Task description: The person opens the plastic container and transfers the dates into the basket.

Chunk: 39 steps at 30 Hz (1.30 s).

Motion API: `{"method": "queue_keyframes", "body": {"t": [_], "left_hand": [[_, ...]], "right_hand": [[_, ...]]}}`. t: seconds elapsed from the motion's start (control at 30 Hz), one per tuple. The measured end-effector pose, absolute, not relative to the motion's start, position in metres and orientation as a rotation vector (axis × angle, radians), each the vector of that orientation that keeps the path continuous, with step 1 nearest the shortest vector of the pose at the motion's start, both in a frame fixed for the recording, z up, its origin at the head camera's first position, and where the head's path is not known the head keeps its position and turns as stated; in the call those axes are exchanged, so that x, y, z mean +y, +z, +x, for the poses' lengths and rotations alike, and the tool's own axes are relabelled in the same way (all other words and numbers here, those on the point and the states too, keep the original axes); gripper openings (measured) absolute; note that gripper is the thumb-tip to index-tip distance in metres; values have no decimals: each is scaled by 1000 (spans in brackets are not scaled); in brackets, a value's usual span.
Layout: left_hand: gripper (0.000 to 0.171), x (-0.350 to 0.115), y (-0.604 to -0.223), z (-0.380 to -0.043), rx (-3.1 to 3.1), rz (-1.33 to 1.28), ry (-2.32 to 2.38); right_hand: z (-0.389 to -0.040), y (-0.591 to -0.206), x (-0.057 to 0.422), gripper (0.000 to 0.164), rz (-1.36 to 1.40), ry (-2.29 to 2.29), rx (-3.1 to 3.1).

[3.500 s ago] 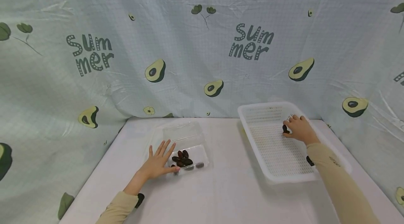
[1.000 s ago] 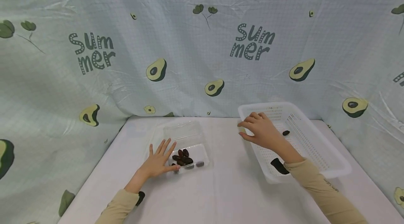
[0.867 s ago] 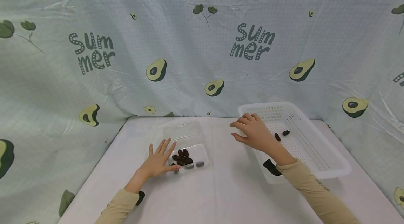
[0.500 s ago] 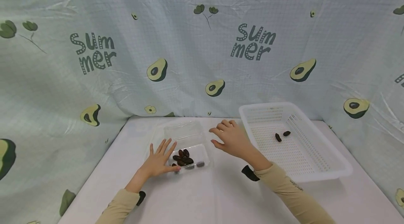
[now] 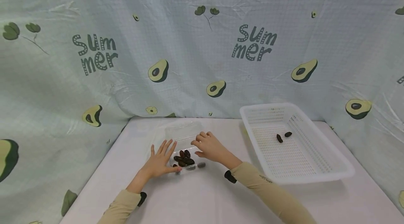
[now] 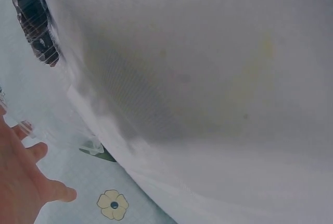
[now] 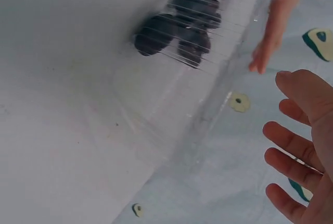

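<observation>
A clear plastic clamshell box (image 5: pixel 181 133) lies with its lid folded back on the table, left of centre. Several dark brown dates (image 5: pixel 186 161) are in its near half; the right wrist view shows dates (image 7: pixel 156 35) through the clear wall. My left hand (image 5: pixel 157 164) spreads its fingers over the box's left side, thumb at the near edge. Above the box's right side hovers my right hand (image 5: pixel 210 148), fingers loosely bent and nothing between them. In the right wrist view, the thumb and fingers of my right hand (image 7: pixel 312 140) stand apart.
A white perforated plastic basket (image 5: pixel 268 178) stands at the right of the table (image 5: pixel 221 199). Two dates (image 5: pixel 279 138) lie on its bottom, close together. A curtain (image 5: pixel 189 41) printed with avocados hangs behind and on both sides.
My right hand held a date in the basket at first. It let go, left two dates there and travelled left to the clamshell box. My left hand stayed in place.
</observation>
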<state>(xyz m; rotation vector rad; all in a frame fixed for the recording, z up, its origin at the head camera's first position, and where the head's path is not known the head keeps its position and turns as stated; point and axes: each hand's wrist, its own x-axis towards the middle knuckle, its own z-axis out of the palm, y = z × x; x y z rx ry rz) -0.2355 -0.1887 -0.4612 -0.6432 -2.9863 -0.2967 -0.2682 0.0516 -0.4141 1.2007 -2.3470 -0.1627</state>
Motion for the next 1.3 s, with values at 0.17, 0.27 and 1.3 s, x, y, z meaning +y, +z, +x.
{"method": "queue_keyframes", "body": {"t": [0.17,0.27,1.3], "left_hand": [[97,-189,-463,-236,-2996,-644,-288],[97,-189,-463,-237,-3007,-643,-301],[93,-188,-458,-232,-2967,-661,-329]], "right_hand": [[-277,-429,44,38,1235,-244,-2363],[-282,-435,40,39,1234,-269,-2364],[-302,-464,19,36,1332,-306,-2521]]}}
